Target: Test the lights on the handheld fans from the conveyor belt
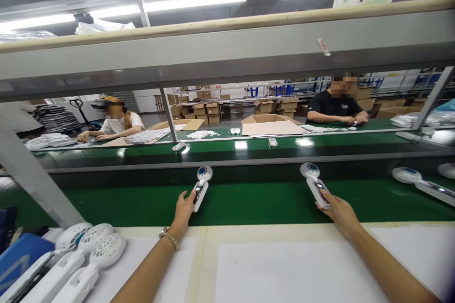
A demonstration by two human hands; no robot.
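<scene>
The left grip is clamped on the handle of a white left fan, whose round, vented head has a blue centre and lies just beyond the fingertips; a dark, glossy strip runs along the handle. The right grip is clamped on a matching right fan, its head beyond and leftward. Both fans are over the green belt. High beyond the right grip, a sticker bears red marks, unreadable here.

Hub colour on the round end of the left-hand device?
The hub is blue; best seen in the head camera view.
</scene>
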